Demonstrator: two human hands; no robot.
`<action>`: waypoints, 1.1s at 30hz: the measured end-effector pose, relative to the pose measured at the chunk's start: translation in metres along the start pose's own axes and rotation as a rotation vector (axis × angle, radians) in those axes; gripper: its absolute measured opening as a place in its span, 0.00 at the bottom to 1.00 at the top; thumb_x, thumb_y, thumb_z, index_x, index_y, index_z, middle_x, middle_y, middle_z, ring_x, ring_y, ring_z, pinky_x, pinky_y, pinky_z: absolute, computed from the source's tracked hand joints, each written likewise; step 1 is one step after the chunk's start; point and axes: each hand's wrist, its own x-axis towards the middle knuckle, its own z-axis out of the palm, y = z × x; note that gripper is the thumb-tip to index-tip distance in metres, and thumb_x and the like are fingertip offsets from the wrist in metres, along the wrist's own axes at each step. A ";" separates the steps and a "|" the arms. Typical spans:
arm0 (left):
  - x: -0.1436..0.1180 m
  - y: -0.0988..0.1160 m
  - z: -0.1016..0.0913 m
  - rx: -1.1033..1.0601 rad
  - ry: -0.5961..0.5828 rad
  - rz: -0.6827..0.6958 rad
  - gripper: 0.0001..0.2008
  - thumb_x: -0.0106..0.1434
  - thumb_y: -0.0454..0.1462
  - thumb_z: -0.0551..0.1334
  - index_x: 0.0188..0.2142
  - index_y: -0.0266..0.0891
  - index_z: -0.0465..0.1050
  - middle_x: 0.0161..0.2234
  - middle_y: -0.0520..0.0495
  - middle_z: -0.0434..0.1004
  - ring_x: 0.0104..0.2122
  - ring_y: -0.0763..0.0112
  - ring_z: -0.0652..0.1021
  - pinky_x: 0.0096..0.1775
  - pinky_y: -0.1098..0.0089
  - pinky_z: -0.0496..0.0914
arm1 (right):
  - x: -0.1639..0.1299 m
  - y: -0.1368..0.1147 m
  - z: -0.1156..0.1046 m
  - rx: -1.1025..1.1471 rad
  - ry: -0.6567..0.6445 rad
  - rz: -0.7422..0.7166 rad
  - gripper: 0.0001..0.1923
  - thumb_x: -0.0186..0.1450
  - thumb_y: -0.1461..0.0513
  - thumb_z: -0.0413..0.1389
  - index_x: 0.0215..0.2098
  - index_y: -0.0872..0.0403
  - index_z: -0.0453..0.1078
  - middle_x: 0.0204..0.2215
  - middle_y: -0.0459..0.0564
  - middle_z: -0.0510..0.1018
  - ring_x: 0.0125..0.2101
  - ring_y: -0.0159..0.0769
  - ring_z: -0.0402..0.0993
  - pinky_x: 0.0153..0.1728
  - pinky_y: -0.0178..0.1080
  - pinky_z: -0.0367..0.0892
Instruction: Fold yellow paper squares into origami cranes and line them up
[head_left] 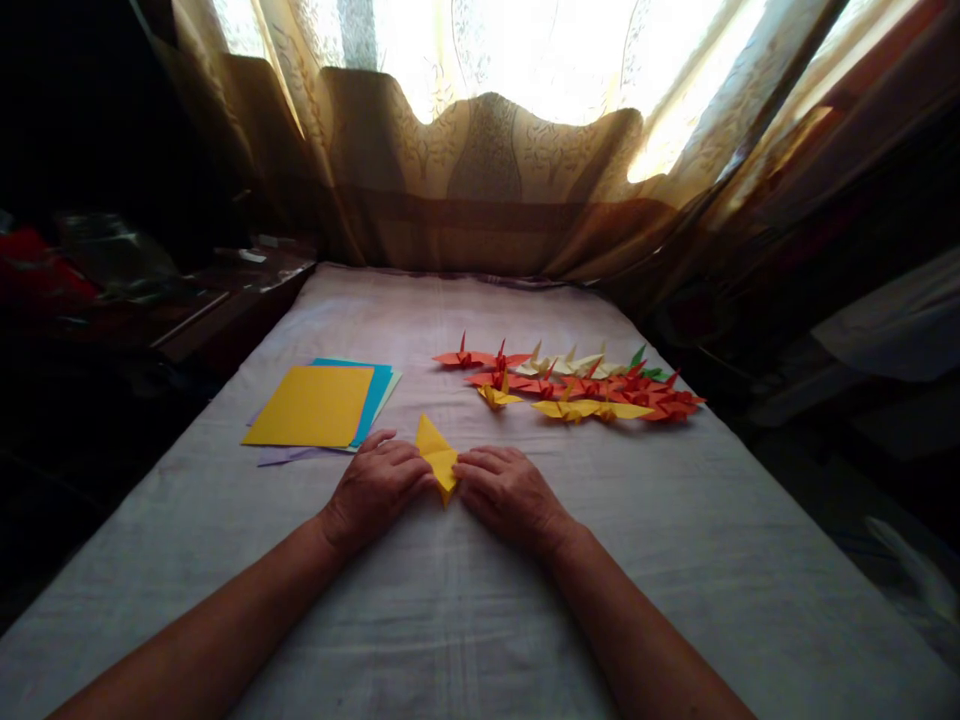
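Note:
Between my hands is a yellow piece of folded origami paper (437,452), narrow and pointed at its far and near ends. My left hand (381,487) grips its left edge, with the thumb and fingertips drawn together there. From the other side my right hand (510,492) pinches the right edge, fingers closed. Both hands rest low over the cloth. Just beyond my left hand lies a stack of square paper sheets (311,405), yellow on top, with blue, pale green and lilac edges showing beneath.
Rows of folded paper cranes (592,385) in red, orange, yellow, cream and green stand at the right back. A pale cloth (450,620) covers the surface. Curtains (480,170) hang at the far edge before a bright window. Dark clutter (112,260) sits to the left.

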 end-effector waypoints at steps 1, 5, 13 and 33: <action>0.000 -0.001 0.000 -0.025 -0.001 -0.017 0.15 0.73 0.42 0.54 0.35 0.42 0.76 0.33 0.51 0.81 0.37 0.68 0.79 0.57 0.59 0.61 | 0.000 -0.001 0.001 -0.004 0.011 -0.006 0.11 0.69 0.61 0.54 0.48 0.52 0.73 0.46 0.53 0.81 0.46 0.42 0.75 0.46 0.43 0.67; 0.002 -0.002 -0.001 -0.110 0.030 -0.063 0.16 0.73 0.43 0.53 0.35 0.40 0.75 0.32 0.50 0.80 0.33 0.68 0.78 0.50 0.63 0.67 | 0.004 -0.005 0.006 0.008 0.079 0.021 0.10 0.71 0.61 0.52 0.47 0.52 0.74 0.43 0.52 0.82 0.41 0.39 0.77 0.44 0.42 0.67; 0.002 -0.003 -0.002 -0.358 0.013 -0.279 0.12 0.68 0.44 0.60 0.31 0.40 0.75 0.28 0.50 0.79 0.30 0.69 0.77 0.36 0.70 0.68 | 0.010 -0.003 0.012 0.095 0.079 0.199 0.07 0.67 0.65 0.55 0.34 0.51 0.75 0.31 0.48 0.82 0.33 0.36 0.77 0.39 0.37 0.67; -0.002 -0.005 -0.001 -0.269 0.102 -0.398 0.07 0.63 0.37 0.60 0.40 0.41 0.74 0.38 0.46 0.81 0.38 0.61 0.80 0.43 0.61 0.72 | 0.032 -0.011 0.024 0.188 0.154 0.399 0.09 0.66 0.64 0.50 0.33 0.51 0.73 0.27 0.47 0.80 0.27 0.34 0.76 0.32 0.33 0.64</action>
